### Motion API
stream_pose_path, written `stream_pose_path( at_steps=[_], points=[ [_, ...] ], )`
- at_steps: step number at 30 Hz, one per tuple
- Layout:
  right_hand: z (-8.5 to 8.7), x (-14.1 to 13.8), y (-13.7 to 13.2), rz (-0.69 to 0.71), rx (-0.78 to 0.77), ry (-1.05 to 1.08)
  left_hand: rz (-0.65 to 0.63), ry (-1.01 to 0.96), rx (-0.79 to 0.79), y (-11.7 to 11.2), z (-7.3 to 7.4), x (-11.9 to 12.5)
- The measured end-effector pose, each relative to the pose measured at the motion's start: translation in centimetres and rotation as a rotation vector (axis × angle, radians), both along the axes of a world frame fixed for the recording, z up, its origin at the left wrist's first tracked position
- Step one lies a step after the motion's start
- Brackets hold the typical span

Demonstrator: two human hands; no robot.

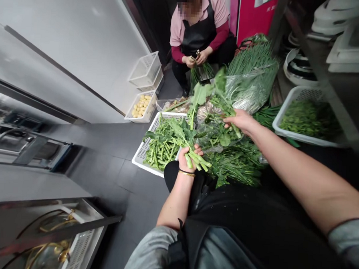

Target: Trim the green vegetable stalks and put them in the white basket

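My left hand (188,158) is closed round a bunch of leafy green stalks (179,136), cut ends pointing right, held over a white basket (140,153) of trimmed greens. My right hand (241,120) is closed on a single leafy stalk (222,94), lifted above a loose pile of greens (235,163) on the floor. A gold bracelet sits on my left wrist.
A person in a black apron (199,31) crouches opposite, holding green onions. A plastic-wrapped bundle of chives (251,76) lies beyond the pile. Another white basket of greens (308,117) is at right, a basket of yellow pieces (141,106) at left. Steel cabinets line the left side.
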State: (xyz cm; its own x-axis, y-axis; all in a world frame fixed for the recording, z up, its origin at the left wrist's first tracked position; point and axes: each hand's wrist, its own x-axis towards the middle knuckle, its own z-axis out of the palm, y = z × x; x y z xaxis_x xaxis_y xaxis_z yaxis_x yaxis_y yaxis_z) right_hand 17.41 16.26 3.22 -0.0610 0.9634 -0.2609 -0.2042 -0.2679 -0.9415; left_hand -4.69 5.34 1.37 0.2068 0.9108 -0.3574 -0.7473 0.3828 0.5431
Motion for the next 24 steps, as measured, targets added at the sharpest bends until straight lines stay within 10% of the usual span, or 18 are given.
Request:
stream_pose_path(
  at_steps=[13, 18, 24],
  points=[
    [1.2, -5.4, -3.7, 0.229, 0.112, 0.107, -0.368, 0.047, 0.082, -1.5, -2.0, 1.6],
    [1.3, -5.0, -2.7, 0.366, -0.035, 0.155, -0.455, 0.163, 0.152, -1.2, -0.9, 1.0],
    [4.8, -4.1, -2.0, 0.351, 0.185, 0.324, -0.411, 0.374, 0.167, 0.3, 1.7, -2.4]
  ],
)
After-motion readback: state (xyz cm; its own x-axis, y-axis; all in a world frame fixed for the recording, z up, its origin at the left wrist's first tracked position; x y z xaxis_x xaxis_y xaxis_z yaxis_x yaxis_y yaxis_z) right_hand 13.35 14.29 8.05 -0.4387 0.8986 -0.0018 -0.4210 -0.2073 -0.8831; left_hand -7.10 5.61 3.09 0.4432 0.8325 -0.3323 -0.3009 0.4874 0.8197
